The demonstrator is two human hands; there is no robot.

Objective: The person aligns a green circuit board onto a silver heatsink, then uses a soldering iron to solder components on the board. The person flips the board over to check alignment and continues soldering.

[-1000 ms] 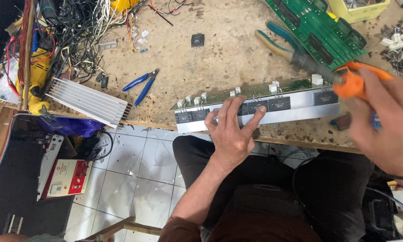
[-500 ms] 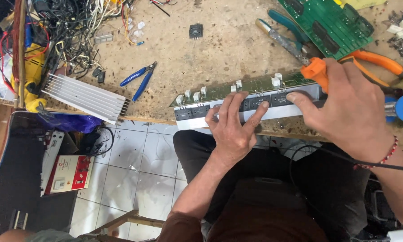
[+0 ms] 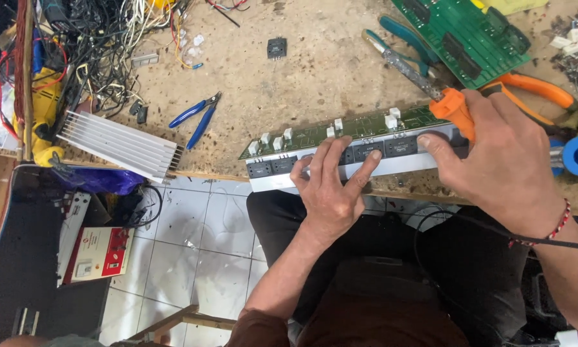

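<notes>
left hand (image 3: 332, 193) fingers spread flat, pinning heatsink-mounted circuit board (image 3: 359, 144) at near bench edge. right hand (image 3: 494, 154) wrapped around orange soldering iron (image 3: 430, 87). best keep board pressed steady, tip clear of fingertips.

A worn wooden workbench (image 3: 314, 71) carries a finned aluminium heatsink (image 3: 118, 144), blue-handled cutters (image 3: 195, 117), a small black component (image 3: 276, 47), a tangle of wires (image 3: 102, 45), a green circuit board (image 3: 469, 38), orange-handled pliers (image 3: 533, 87) and a long amplifier board (image 3: 340, 138) at its front edge

The right hand (image 3: 501, 170) hides the soldering iron's (image 3: 453, 109) orange handle.
</notes>
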